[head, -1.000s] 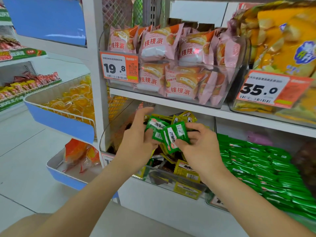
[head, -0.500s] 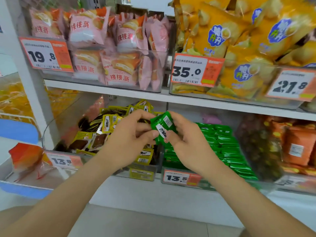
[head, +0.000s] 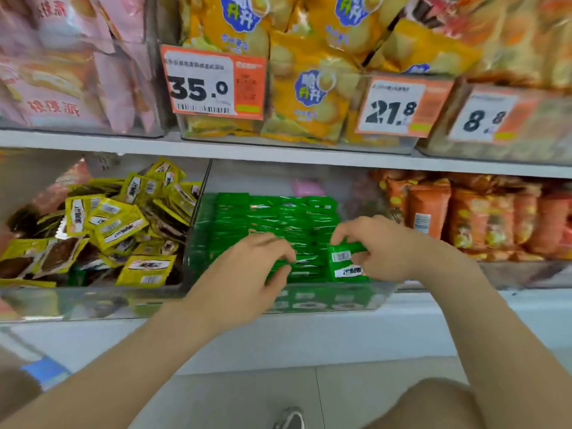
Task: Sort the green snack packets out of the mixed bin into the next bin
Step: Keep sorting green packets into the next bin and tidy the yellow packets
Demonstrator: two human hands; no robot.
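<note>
Both hands are over the clear bin of green packets (head: pixel 278 301) on the lower shelf. My right hand (head: pixel 390 246) pinches a small stack of green snack packets (head: pixel 343 263) at the bin's front right, barcode side up. My left hand (head: pixel 247 274) rests with loosely bent fingers on the rows of green packets (head: pixel 272 218) and holds nothing that I can see. The mixed bin (head: pixel 93 301) stands to the left, filled with yellow packets (head: pixel 105 221); a bit of green (head: pixel 77 275) shows low among them.
Orange snack bags (head: pixel 483 218) fill the bin to the right. The upper shelf (head: pixel 278 153) hangs just above the bins, carrying pink bags (head: pixel 62 72), yellow bags (head: pixel 309 88) and price tags. The white shelf base and floor lie below.
Both hands have moved right, from in front of the mixed bin down into the green bin. The left hand has let go of the green packets; the right hand keeps them.
</note>
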